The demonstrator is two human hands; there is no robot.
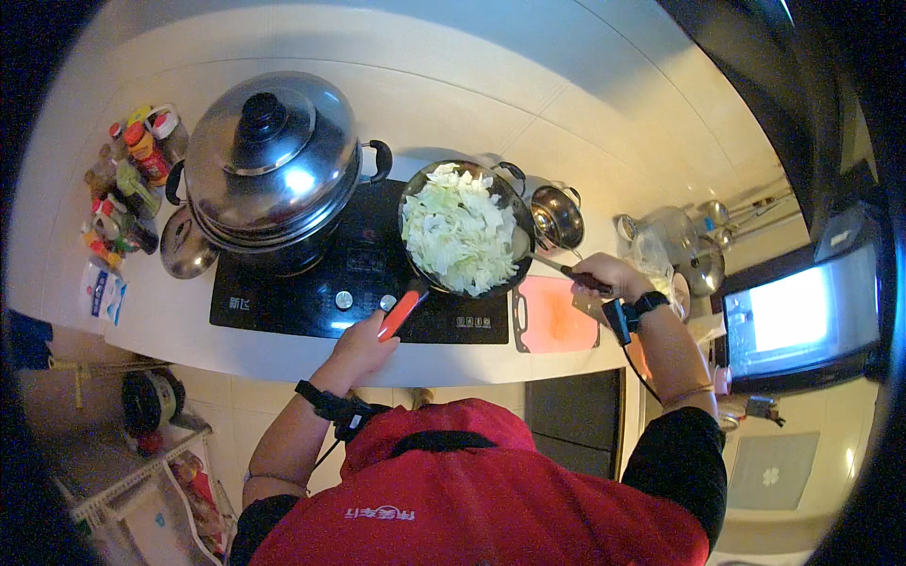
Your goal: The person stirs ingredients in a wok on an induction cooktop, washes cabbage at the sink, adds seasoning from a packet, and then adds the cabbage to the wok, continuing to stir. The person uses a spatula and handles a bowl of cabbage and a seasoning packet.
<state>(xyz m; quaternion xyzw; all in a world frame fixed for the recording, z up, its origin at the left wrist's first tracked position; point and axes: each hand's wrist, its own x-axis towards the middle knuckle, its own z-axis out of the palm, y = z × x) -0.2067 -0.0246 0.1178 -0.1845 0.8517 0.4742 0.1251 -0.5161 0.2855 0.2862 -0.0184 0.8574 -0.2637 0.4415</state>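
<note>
My left hand (361,349) grips the red handle (401,315) of a dark wok (525,272), which rests on the right part of a black two-burner cooktop (283,304). Chopped pale green cabbage (460,230) fills most of the wok. In my right hand (610,274) is the dark handle of a metal spatula (541,260). Its blade lies at the right edge of the cabbage, partly hidden by the leaves. A second, loop-shaped handle (512,170) sticks out from the wok's far side.
A large lidded steel pot (276,163) stands on the left burner. Seasoning bottles (145,152) crowd the far left, beside a round metal lid (185,244). Right of the wok are a small steel pot (558,218) and a red cutting board (555,318). Utensils (715,212) hang farther right.
</note>
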